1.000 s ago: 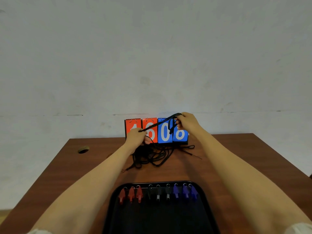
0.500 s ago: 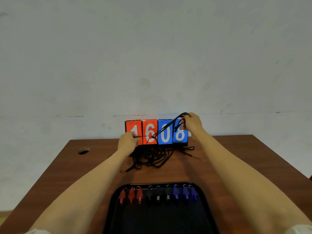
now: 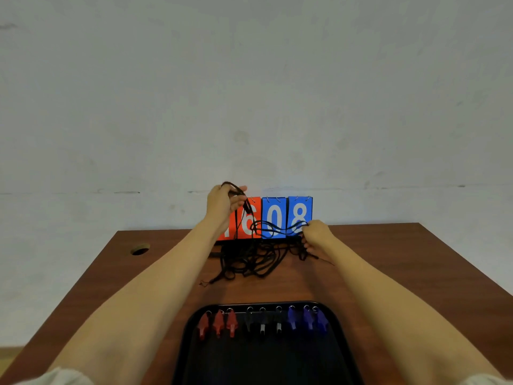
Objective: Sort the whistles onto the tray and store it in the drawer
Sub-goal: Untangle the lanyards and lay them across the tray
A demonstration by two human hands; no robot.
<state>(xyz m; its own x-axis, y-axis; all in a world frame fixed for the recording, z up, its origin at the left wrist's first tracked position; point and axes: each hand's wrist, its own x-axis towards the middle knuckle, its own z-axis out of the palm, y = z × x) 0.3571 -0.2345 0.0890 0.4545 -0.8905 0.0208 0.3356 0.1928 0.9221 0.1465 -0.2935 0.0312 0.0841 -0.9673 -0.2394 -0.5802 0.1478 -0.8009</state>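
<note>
The left hand [image 3: 223,205] is up in front of the scoreboard [image 3: 274,215], its fingers curled around a loop of black cord [image 3: 241,193]. The tangled cord pile [image 3: 249,262] lies on the table [image 3: 138,273]. The right hand [image 3: 316,237] pinches strands beside it. Nine whistles [image 3: 263,323] lie in a row on the black tray [image 3: 266,362].

The left hand [image 3: 223,205] holds a loop of black lanyard cord [image 3: 248,208] raised before the flip scoreboard [image 3: 287,215]. The right hand [image 3: 316,237] pinches strands of the tangled cord pile [image 3: 249,262] on the brown table [image 3: 388,273]. Nearer, a black tray [image 3: 188,337] carries a row of red whistles [image 3: 218,323], black whistles [image 3: 263,325] and blue whistles [image 3: 305,319]
</note>
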